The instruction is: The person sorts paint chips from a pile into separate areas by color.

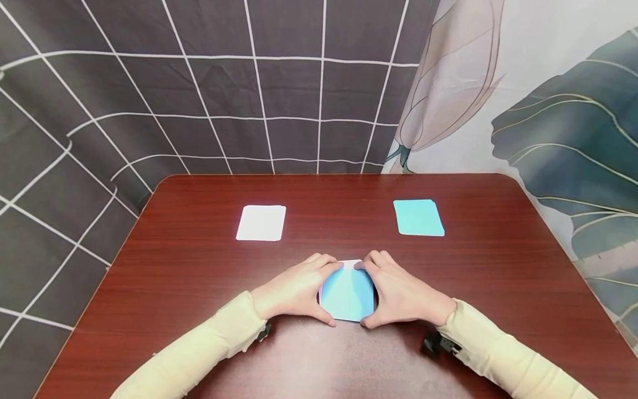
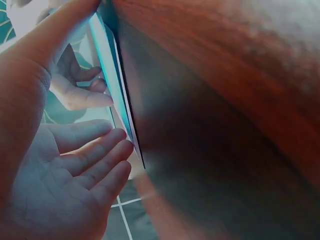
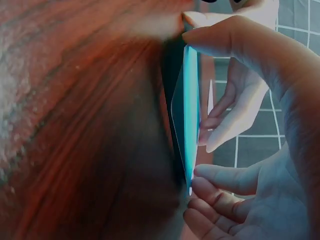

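Observation:
In the head view, a small stack of square paper sheets (image 1: 347,299), light blue on top with a white-pink layer at its far and left edges, is between my two hands near the middle of the table. My left hand (image 1: 304,285) holds its left side, thumb at the near corner and fingertips at the far edge. Mirroring it, my right hand (image 1: 399,288) grips the right side. From the right wrist view, the stack (image 3: 191,110) appears thin and edge-on, its layers not quite flush, with a dark shadow beside it. Whether it touches the table cannot be told.
A white square stack (image 1: 261,223) lies at the back left of the reddish-brown table (image 1: 339,194). At the back right lies a turquoise square stack (image 1: 418,217). A dark gridded curtain (image 1: 209,88) and a leaf-patterned curtain (image 1: 558,127) hang behind and beside the table.

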